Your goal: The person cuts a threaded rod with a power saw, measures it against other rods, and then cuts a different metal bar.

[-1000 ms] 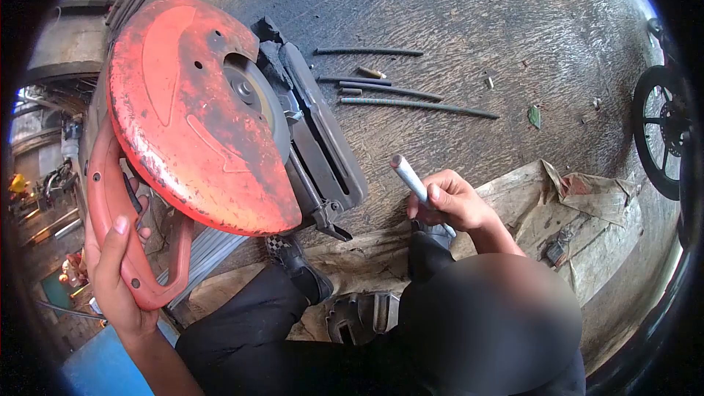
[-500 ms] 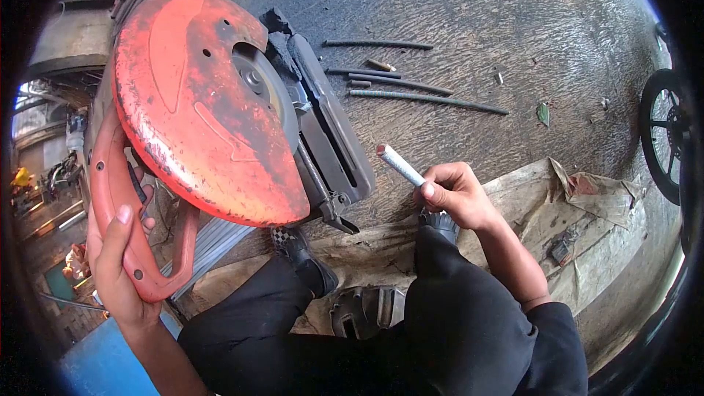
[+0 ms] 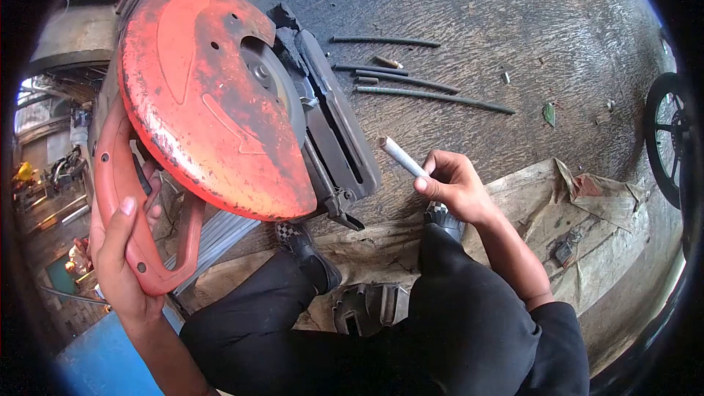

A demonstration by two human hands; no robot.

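Note:
A chop saw with a worn red blade guard [image 3: 213,125] fills the left of the head view. Its red loop handle [image 3: 121,205] is gripped by my left hand [image 3: 125,249], the thumb lying along the near side and the fingers reaching through the loop near a dark trigger. Part of the cutting disc [image 3: 290,99] shows beside the guard, above the dark base [image 3: 334,117]. To the right of the saw, my right hand [image 3: 458,187] pinches a short pale grey rod [image 3: 402,156] between thumb and fingers. The rod's brownish end points up and left, apart from the saw.
Several dark rods [image 3: 433,98] lie on the stained floor beyond the saw. A crumpled cloth sheet [image 3: 528,198] is spread under my feet, with a dark metal part [image 3: 370,308] between my legs. A black spoked wheel [image 3: 664,139] stands at far right.
The whole view has shifted slightly, with the saw and floor items now a little farther right and higher. Both hands keep their grips; the rod in my right hand has tilted slightly.

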